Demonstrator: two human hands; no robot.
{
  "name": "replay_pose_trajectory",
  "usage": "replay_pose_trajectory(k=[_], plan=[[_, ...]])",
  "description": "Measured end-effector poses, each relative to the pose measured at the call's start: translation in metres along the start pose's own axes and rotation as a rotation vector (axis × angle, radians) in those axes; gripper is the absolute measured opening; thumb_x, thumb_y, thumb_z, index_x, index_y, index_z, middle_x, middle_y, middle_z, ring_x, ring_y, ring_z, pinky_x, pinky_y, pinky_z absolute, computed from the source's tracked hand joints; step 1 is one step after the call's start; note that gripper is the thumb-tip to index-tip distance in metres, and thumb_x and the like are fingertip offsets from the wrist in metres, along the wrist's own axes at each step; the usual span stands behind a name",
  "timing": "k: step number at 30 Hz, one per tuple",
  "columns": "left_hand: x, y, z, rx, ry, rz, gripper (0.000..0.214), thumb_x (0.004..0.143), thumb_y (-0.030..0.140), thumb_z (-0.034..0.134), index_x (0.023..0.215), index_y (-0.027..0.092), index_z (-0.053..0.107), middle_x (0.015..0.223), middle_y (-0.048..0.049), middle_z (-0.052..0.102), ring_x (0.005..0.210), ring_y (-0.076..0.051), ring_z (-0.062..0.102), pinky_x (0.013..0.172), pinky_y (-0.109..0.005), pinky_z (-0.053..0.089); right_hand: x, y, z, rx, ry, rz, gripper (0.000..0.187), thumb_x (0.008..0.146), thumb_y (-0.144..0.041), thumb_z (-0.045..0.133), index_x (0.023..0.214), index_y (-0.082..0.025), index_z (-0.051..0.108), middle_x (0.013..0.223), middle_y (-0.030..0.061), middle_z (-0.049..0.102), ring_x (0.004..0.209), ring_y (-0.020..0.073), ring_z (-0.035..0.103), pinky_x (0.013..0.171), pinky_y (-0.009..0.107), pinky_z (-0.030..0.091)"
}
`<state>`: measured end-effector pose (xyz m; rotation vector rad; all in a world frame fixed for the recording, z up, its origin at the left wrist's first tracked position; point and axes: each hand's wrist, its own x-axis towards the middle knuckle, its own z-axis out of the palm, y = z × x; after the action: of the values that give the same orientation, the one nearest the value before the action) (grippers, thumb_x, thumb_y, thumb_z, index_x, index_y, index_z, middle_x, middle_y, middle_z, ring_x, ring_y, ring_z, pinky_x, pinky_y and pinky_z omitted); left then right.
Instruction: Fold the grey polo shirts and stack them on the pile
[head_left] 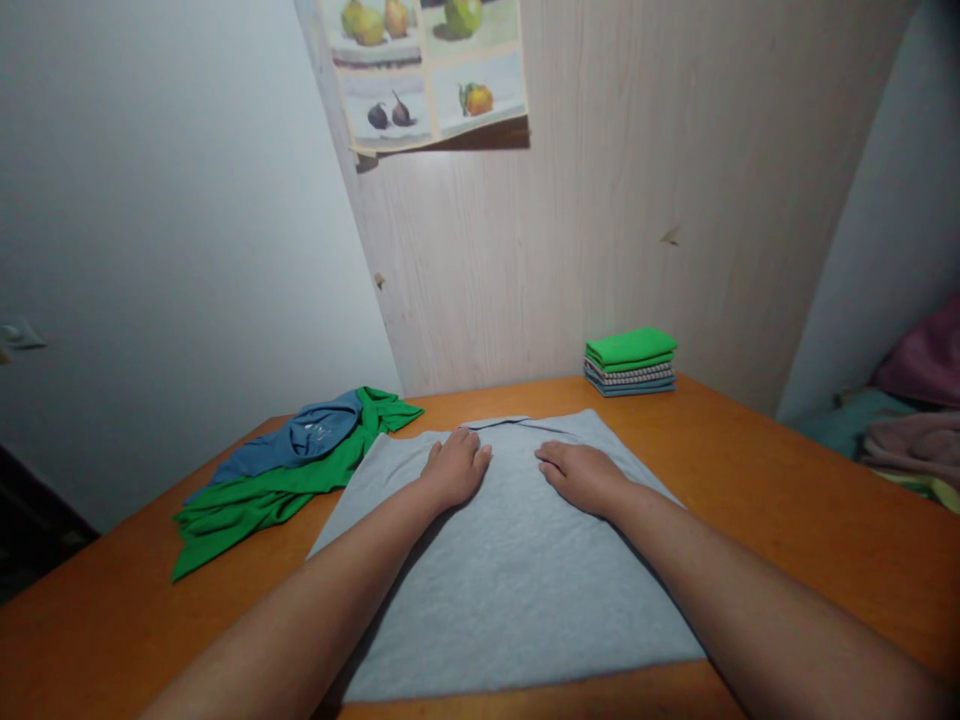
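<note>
A light grey T-shirt (517,590) lies spread out on the orange-brown table, its neckline at the far end and its hem near me. My left hand (456,466) rests on the upper left of the shirt, just below the neckline, fingers stretched forward. On the upper right part, my right hand (581,474) lies with its fingers extended and pointing inward. Both palms face down on the cloth, and neither hand grips anything. My forearms cover parts of the shirt's side edges.
Left on the table (780,520) lies a loose heap of a blue shirt (322,430) and a green shirt (270,495). A neat stack of folded clothes (631,362) stands at the back right by the wall. More fabric (915,440) lies beyond the table's right edge.
</note>
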<state>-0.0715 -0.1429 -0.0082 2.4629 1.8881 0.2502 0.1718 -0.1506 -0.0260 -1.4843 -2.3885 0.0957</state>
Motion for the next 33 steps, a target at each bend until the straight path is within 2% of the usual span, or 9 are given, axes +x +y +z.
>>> replay_pose_trajectory(k=[2,5,11,16,19,23,27,30,33], plan=[[-0.007,0.013,0.004,-0.036,0.0,0.067,0.057,0.104,0.051,0.022,0.145,0.019,0.045,0.164,-0.0153,0.032,0.153,-0.029,0.022,0.119,-0.054,0.024,0.0,0.0,0.0,-0.001,0.003,-0.007,0.04,0.098,-0.033,0.044,0.126,-0.022,0.07,0.14,0.0082,0.063,0.129,0.026,0.058,0.109,0.034,0.04],[-0.016,0.023,0.013,-0.08,-0.09,0.132,0.069,0.101,0.062,0.022,0.156,0.02,0.031,0.166,-0.0141,0.025,0.155,-0.029,0.017,0.122,-0.054,0.016,-0.001,0.001,0.0,-0.001,0.005,-0.004,0.041,0.098,-0.033,0.044,0.128,-0.021,0.069,0.141,0.0086,0.063,0.129,0.0259,0.058,0.108,0.034,0.041],[-0.02,0.024,0.017,-0.072,-0.129,0.124,0.079,0.098,0.069,0.015,0.16,0.019,0.023,0.167,-0.0131,0.021,0.155,-0.028,0.016,0.123,-0.054,0.013,-0.003,0.003,-0.001,0.001,-0.002,-0.028,0.042,0.098,-0.034,0.044,0.129,-0.018,0.068,0.141,0.0109,0.062,0.129,0.0269,0.058,0.108,0.036,0.042],[-0.028,0.021,0.015,-0.046,-0.084,0.054,0.086,0.096,0.072,0.014,0.158,0.014,0.026,0.167,-0.0173,0.019,0.155,-0.031,0.014,0.122,-0.054,0.017,-0.003,0.005,0.001,0.02,0.01,-0.053,0.041,0.098,-0.033,0.044,0.126,-0.019,0.07,0.138,0.0123,0.064,0.128,0.0284,0.059,0.108,0.039,0.044],[-0.039,0.004,0.013,0.001,-0.021,-0.071,0.086,0.097,0.072,0.016,0.153,0.01,0.034,0.164,-0.0218,0.024,0.154,-0.034,0.018,0.12,-0.055,0.019,-0.002,0.008,0.004,0.027,0.016,-0.058,0.04,0.097,-0.032,0.045,0.126,-0.02,0.07,0.139,0.0117,0.063,0.128,0.0286,0.059,0.108,0.04,0.044],[-0.049,-0.037,0.008,0.048,0.016,-0.203,0.08,0.099,0.067,0.021,0.14,0.005,0.048,0.157,-0.0287,0.036,0.15,-0.039,0.028,0.118,-0.054,0.024,-0.001,0.012,0.008,0.02,0.023,-0.055,0.043,0.097,-0.034,0.044,0.129,-0.018,0.068,0.141,0.0123,0.062,0.129,0.0297,0.059,0.108,0.041,0.045],[-0.048,-0.071,0.0,0.005,0.036,-0.113,0.068,0.099,0.062,0.031,0.13,0.007,0.056,0.15,-0.0269,0.048,0.144,-0.037,0.039,0.116,-0.049,0.029,0.0,0.016,0.01,0.019,0.016,-0.068,0.044,0.098,-0.036,0.043,0.129,-0.018,0.069,0.14,0.0119,0.062,0.129,0.0294,0.059,0.108,0.041,0.045],[-0.046,-0.08,-0.006,-0.061,0.057,-0.048,0.056,0.101,0.054,0.03,0.118,0.012,0.063,0.134,-0.0213,0.062,0.131,-0.031,0.054,0.112,-0.044,0.035,0.0,0.018,0.011,0.009,0.015,-0.065,0.045,0.098,-0.037,0.042,0.128,-0.019,0.069,0.14,0.0116,0.062,0.128,0.0296,0.059,0.107,0.042,0.046],[-0.051,-0.082,-0.01,-0.106,0.086,-0.043,0.053,0.103,0.047,0.023,0.109,0.015,0.065,0.12,-0.0172,0.069,0.118,-0.027,0.062,0.108,-0.04,0.04,0.0,0.019,0.01,-0.008,0.016,-0.063,0.045,0.098,-0.038,0.041,0.128,-0.02,0.069,0.14,0.0103,0.063,0.127,0.0292,0.06,0.107,0.041,0.046]])
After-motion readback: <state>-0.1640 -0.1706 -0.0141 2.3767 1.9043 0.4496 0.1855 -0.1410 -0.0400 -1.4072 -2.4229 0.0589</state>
